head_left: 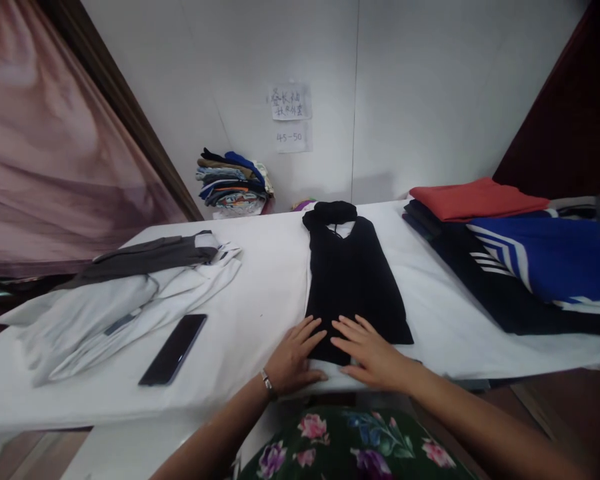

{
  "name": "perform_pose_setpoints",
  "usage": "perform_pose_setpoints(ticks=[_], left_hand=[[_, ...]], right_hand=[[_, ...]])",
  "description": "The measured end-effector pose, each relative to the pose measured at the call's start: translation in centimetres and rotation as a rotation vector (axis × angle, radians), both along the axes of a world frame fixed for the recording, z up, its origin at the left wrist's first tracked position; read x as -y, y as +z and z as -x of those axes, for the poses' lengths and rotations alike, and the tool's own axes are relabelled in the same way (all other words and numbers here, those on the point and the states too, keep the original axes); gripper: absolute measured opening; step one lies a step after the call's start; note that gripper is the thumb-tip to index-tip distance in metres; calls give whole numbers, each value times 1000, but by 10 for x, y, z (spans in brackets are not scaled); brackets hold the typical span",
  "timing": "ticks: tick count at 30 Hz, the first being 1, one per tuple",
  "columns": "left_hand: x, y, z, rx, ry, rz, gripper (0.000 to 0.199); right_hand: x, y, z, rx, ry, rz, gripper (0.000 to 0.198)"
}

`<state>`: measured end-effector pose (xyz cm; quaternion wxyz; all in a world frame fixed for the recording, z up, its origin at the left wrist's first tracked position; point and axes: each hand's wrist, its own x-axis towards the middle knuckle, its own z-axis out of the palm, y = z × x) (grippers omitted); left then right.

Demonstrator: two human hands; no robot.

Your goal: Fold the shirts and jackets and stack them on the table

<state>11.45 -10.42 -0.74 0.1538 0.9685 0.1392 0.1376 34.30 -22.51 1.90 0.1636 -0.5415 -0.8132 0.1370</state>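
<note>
A black hooded garment (pixel 353 273) lies folded into a narrow panel on the white-covered table, its hood at the far end and a pale patch showing at the neck. My left hand (pixel 295 357) rests on its near left corner, fingers stretched out flat, thumb along the near edge. Beside it my right hand (pixel 373 350) lies on the near edge with fingers spread over the black cloth. Neither hand grips the fabric. A bracelet circles my left wrist.
A dark phone (pixel 174 350) lies left of the garment. Further left are loose grey and white clothes (pixel 130 293). Folded clothes, red, blue and black, are piled right (pixel 480 200). Another clothes stack (pixel 235 180) stands behind the table near the wall. Paper notes (pixel 290 117) hang there.
</note>
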Motion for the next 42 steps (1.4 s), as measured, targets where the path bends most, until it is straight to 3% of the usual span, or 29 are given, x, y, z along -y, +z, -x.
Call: perform_pose_setpoints(ticks=[2,5,8,12,17,20,25,32,37,42], left_hand=[[2,3,1,-53,25,7,80],[6,3,-1,-64,80,12,73],[12,-2,-10,-18,169,9,67],[17,-4,-26,48,317,-7,47],[22,17,-39,100,415,-58,30],[28,21,-46,94,394,-64,26],[41,6,-47,-55,311,-43,48],[42,-9,-20,-98,102,-83,77],[37,-10,-16,-173,87,-60,80],[37,-6,-23,-174,119,-16,70]], right_hand=[[6,1,-21,-59,-84,-84,46],[19,-5,-61,-154,-361,-195,42],[32,-17,-85,-182,-539,-134,44],[41,-29,-83,-59,-432,-39,48],[36,-29,-75,45,-405,-110,42],[29,-26,-74,20,-386,-136,31],[24,-25,-65,-63,-359,-189,27],[42,-30,-58,-37,-331,-86,34],[51,-35,-59,19,-328,20,62],[44,-42,-61,21,-337,-44,44]])
